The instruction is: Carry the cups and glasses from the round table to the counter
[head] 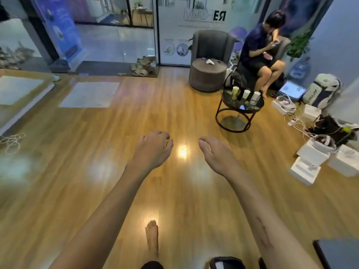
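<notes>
Reaching forward over the wooden floor at the centre of the frame, both arms are bare and both hands carry nothing: the left hand has its fingers curled loosely inward, the right hand is held flatter and half open with the thumb pointing up-frame. Well apart from them, in the right middle of the frame, stands the round dark table on a black ring frame, and on it the cups and glasses are small and blurred; three taller pale cups stand in a row toward its far edge, the leftmost greenish, with lower clear pieces in front, and their contents and exact number cannot be made out. A small blue-lit item lies on the tabletop near its front edge; what it is cannot be told. Behind the table a seated person is partly cut by a grey armchair and a round grey stool. White boxes and tangled cables crowd the right edge. One bare foot shows at bottom centre; dark shapes at the bottom right corner are cut off.
</notes>
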